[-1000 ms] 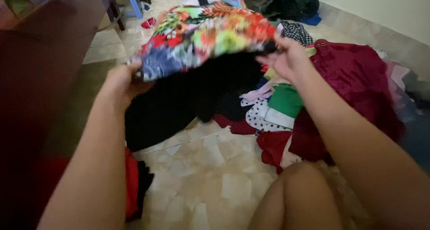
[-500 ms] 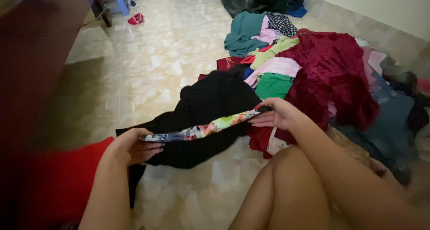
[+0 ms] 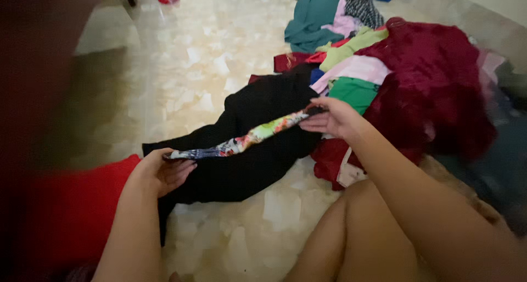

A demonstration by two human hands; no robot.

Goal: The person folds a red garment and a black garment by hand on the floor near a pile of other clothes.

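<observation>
The multicoloured garment (image 3: 250, 139) stretches flat above the black garment (image 3: 247, 150), long axis running from the closed left hand (image 3: 162, 172) up-right to the pinching right hand (image 3: 329, 117).

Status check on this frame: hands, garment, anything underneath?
Left hand and right hand each grip an end of the multicoloured garment, stretched flat. Black garment directly beneath. Clothes pile beside the right hand.

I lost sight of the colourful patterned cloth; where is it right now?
In the head view, the colourful patterned cloth stretches across the centre, held between the left hand and the right hand, above the black garment.
</observation>
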